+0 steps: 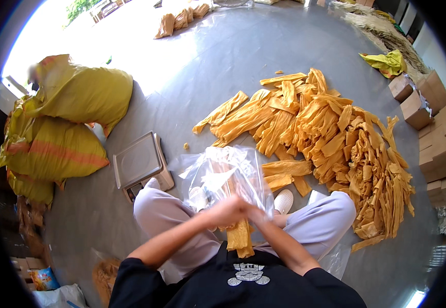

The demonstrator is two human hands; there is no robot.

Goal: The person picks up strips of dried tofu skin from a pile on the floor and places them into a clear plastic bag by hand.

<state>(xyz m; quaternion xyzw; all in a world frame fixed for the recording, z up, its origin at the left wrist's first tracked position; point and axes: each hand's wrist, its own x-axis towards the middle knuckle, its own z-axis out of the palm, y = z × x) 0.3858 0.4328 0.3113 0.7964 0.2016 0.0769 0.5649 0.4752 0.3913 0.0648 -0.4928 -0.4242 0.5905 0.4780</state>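
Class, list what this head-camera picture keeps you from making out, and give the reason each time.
Head view:
- Finger positions of the left hand and right hand: blurred, overlapping.
- Upper part of the yellow-orange strips below them: covered by the hands.
- Inside of the clear plastic bag: obscured by glare and creases.
- Readout of the platform scale: too small.
- Contents of the yellow sacks: hidden by their fabric.

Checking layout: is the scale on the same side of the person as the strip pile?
No, the scale stands on the person's left, while the pile of orange strips lies mainly to the right.
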